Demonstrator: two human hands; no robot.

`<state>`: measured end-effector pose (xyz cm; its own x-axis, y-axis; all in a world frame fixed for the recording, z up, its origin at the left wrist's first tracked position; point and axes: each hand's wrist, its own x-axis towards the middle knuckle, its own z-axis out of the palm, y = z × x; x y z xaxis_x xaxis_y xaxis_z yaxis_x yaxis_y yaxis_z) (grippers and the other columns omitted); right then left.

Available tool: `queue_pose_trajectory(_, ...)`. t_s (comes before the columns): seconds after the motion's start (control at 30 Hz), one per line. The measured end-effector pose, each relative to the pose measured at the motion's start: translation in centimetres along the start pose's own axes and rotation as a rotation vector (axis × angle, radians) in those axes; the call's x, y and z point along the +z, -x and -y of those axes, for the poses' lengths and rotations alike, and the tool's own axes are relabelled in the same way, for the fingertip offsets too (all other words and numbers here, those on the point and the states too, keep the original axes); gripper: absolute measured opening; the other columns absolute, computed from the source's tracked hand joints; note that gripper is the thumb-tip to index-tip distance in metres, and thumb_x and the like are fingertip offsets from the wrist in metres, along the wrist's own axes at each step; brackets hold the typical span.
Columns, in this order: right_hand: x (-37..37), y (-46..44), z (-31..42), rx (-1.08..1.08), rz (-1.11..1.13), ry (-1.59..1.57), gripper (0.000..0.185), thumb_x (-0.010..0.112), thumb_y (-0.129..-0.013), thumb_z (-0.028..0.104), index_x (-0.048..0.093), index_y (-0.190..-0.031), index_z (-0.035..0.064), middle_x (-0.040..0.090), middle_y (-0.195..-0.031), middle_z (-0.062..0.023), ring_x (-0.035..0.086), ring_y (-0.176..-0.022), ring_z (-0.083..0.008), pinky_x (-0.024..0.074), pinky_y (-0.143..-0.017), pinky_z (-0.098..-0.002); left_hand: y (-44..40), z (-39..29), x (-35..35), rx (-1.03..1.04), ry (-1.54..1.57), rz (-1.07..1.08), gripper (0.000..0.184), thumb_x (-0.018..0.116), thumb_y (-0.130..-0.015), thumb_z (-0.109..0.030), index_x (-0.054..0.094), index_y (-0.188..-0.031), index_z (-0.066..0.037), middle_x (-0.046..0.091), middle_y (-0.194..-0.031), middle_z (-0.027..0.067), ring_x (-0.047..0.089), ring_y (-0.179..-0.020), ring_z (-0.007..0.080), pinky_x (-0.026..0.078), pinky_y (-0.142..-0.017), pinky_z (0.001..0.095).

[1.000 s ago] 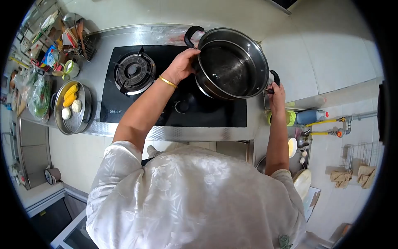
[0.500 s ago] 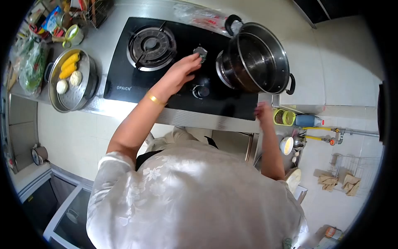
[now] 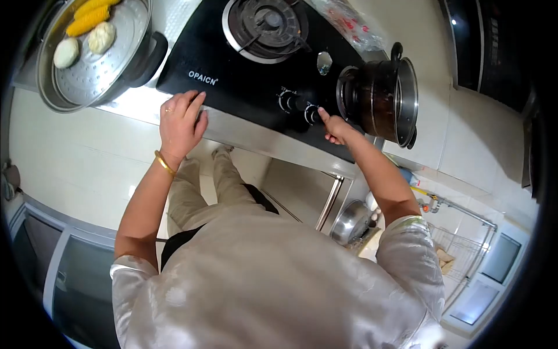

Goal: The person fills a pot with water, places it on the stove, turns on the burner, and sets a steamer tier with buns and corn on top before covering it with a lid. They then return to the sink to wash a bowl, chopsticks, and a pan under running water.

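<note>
My right hand (image 3: 336, 127) is at the right stove knob (image 3: 313, 114), a finger and thumb at it and the other fingers curled. A second knob (image 3: 287, 100) sits just left of it. My left hand (image 3: 181, 121) rests with its fingers spread at the front edge of the black gas stove (image 3: 232, 93), holding nothing. On the right burner stands a dark two-handled pot (image 3: 378, 99); its inside is mostly turned from view. The left burner (image 3: 270, 23) has nothing on it.
At the left is a steamer pan (image 3: 125, 64) with yellow corn (image 3: 87, 20) and two white buns (image 3: 102, 38). A clear plastic bag (image 3: 354, 26) lies behind the stove. Lower right are a metal bowl (image 3: 350, 222) and a wire rack (image 3: 465, 244).
My left hand has gone from above the middle of the stove to its front left edge. My right hand has come from the right side onto the right knob. The view has shifted.
</note>
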<state>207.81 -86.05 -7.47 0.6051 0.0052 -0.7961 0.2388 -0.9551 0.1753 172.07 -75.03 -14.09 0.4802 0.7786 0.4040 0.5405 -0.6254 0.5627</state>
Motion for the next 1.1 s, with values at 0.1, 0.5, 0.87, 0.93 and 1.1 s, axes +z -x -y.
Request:
queue_pose_trajectory(0.1, -0.2, -0.3, 0.2, 0.014, 0.032, 0.065, 0.058, 0.037, -0.085, 0.061, 0.046, -0.073, 0.005, 0.043, -0.052, -0.0027, 0.036, -0.037, -0.0112, 0.0284, -0.034, -0.0264, 0.6, 0.6, 0.6, -0.004, -0.001, -0.026, 0.036, 0.062, -0.069, -0.014, 0.059, -0.104, -0.008, 0.056, -0.104, 0.0057, 0.053, -0.094, 0.0233, 0.038, -0.08, 0.0347)
queue_pose_trajectory(0.5, 0.2, -0.6, 0.7, -0.361, -0.203, 0.726, 0.049, 0.042, -0.09, 0.041, 0.044, -0.1, -0.0072, 0.059, -0.089, -0.0291, 0.056, -0.087, -0.0448, 0.0458, -0.075, -0.0448, 0.7, 1.6, 2.0, 0.003, -0.08, -0.069, 0.028, 0.059, -0.069, -0.016, 0.064, -0.097, -0.013, 0.062, -0.101, 0.0016, 0.056, -0.09, 0.0176, 0.038, -0.08, 0.0307)
queue_pose_trajectory(0.87, 0.3, 0.0, 1.0, -0.505, -0.257, 1.023, 0.038, 0.047, -0.089, 0.035, 0.037, -0.093, -0.0021, 0.059, -0.07, -0.0233, 0.059, -0.067, -0.0403, 0.0473, -0.061, -0.0451, 1.3, 2.5, 2.7, 0.079, -0.095, -0.109, 0.027, 0.056, -0.073, -0.018, 0.062, -0.1, -0.015, 0.062, -0.102, -0.0009, 0.056, -0.09, 0.0146, 0.036, -0.077, 0.0286)
queue_pose_trajectory(0.93, 0.4, 0.5, 1.3, -0.504, -0.255, 1.029, 0.038, 0.047, -0.089, 0.035, 0.037, -0.092, -0.0018, 0.059, -0.069, -0.0232, 0.059, -0.065, -0.0403, 0.0473, -0.06, -0.0453, 1.3, 2.6, 2.7, 0.078, -0.079, -0.115, 0.027, 0.056, -0.073, -0.018, 0.062, -0.1, -0.015, 0.062, -0.101, -0.0007, 0.055, -0.091, 0.0142, 0.036, -0.077, 0.0284)
queue_pose_trajectory(1.1, 0.3, 0.2, 1.1, -0.509, -0.26, 1.062, 0.039, 0.047, -0.089, 0.036, 0.036, -0.093, -0.0012, 0.058, -0.069, -0.0233, 0.059, -0.065, -0.0401, 0.0474, -0.06, -0.0453, 1.4, 2.9, 1.7, -0.023, 0.303, -0.098, 0.031, 0.062, -0.068, -0.014, 0.058, -0.099, -0.011, 0.057, -0.1, 0.0043, 0.055, -0.086, 0.0194, 0.039, -0.073, 0.0317)
